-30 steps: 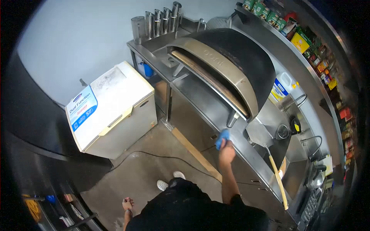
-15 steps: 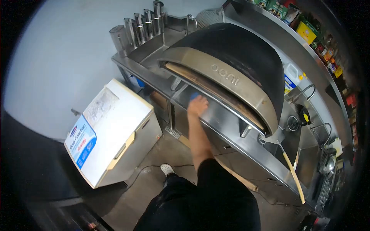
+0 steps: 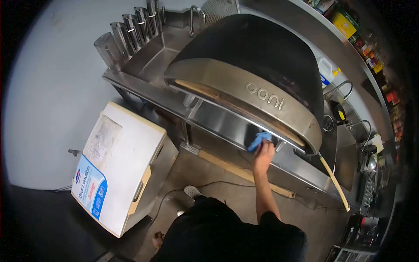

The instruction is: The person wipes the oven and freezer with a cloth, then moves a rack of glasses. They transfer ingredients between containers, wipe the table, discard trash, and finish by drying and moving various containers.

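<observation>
A blue cloth (image 3: 260, 140) is bunched under my right hand (image 3: 264, 156), whose fingers are closed on it. The cloth lies on the steel counter (image 3: 218, 120), below the front lip of the oven and left of one of its legs. The large black oven (image 3: 248, 52) has a tan metal front marked "ooni", with a wide, low opening that faces me. My left hand (image 3: 158, 239) hangs low beside my body at the bottom left, small and dim, its fingers partly hidden.
At left stands a white chest freezer (image 3: 135, 131) with a blue label. Steel cylinders (image 3: 131, 30) line the sink (image 3: 152, 61) behind it. A wooden-handled tool (image 3: 335, 185) sticks out over the counter edge at right. A cable (image 3: 218, 182) runs across the floor.
My right hand has slid the blue cloth rightward along the counter, towards the oven's right leg. The view has shifted, and my left hand now shows at the bottom.
</observation>
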The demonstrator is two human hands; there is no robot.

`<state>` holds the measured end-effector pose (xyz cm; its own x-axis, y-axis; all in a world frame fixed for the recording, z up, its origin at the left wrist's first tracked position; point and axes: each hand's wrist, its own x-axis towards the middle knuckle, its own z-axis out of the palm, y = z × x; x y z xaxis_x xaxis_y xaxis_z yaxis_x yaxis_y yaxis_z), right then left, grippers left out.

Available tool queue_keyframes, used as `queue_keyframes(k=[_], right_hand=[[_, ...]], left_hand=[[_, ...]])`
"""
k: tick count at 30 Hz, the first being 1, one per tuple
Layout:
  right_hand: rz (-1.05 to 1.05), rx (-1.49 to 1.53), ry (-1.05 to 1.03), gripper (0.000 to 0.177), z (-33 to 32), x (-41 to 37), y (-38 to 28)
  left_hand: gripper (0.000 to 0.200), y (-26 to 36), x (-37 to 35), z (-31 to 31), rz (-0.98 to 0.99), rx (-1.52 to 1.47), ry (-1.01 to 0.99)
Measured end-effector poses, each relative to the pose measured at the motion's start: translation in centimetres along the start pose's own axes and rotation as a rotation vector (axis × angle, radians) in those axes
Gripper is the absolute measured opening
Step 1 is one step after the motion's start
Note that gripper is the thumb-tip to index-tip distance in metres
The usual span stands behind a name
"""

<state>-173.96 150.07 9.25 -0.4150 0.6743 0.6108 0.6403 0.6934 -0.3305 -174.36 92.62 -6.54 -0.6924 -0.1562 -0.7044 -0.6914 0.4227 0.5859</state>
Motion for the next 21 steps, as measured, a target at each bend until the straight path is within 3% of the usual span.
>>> queue_keyframes(k=[4,6,8,9,10,11,12,13,15,17,18,20,21], right_hand=[[-0.006,-0.029,-0.13,0.032,3.4,-3.6,2.0],[-0.056,-0.234,-0.214,0.035,6.4,-2.9,1.5],[0.048,0.013,-0.313,0.035,10.9,0.9,0.8],[0.165,0.063,-0.537,0.035,11.5,4.4,-1.8],[0.069,0.005,-0.445,0.036,16.0,5.0,-2.6],[0.042,-0.089,-0.713,0.034,16.8,7.4,-5.9],[0.058,-0.074,-0.763,0.032,18.8,8.3,-8.7],[-0.084,0.236,-0.537,0.028,21.7,7.5,-10.4],[-0.068,0.382,-0.462,0.021,22.0,5.9,-16.6],[-0.179,0.317,-0.555,0.015,20.4,4.0,-18.7],[-0.31,0.35,-0.505,0.013,19.1,3.4,-17.8],[-0.544,0.416,-0.205,0.013,20.0,1.5,-11.6],[-0.433,0.416,-0.198,0.016,17.7,1.0,-8.2]], left_hand=[[0.019,0.3,2.5,-2.1,0.037,0.115,-0.072],[0.02,-0.1,3.4,-3.0,0.012,0.089,-0.04],[0.021,-0.4,3.4,-3.7,-0.019,0.063,-0.01],[0.023,-0.7,3.3,-3.9,0.001,0.09,-0.021],[0.024,-1.0,3.2,-4.0,0.021,0.117,-0.032],[0.024,-1.2,3.2,-4.0,0.031,0.149,-0.037],[0.023,-1.4,3.3,-4.0,0.027,0.163,-0.041],[0.022,-2.0,3.2,-4.1,0.016,0.174,-0.041],[0.021,-3.0,3.1,-4.3,-0.008,0.192,-0.05],[0.02,-3.7,3.0,-4.3,-0.026,0.194,-0.055],[0.019,-3.8,3.1,-4.5,-0.031,0.189,-0.053],[0.018,-3.9,3.3,-4.7,-0.044,0.132,-0.035],[0.017,-3.8,3.5,-4.7,-0.055,0.092,-0.015]])
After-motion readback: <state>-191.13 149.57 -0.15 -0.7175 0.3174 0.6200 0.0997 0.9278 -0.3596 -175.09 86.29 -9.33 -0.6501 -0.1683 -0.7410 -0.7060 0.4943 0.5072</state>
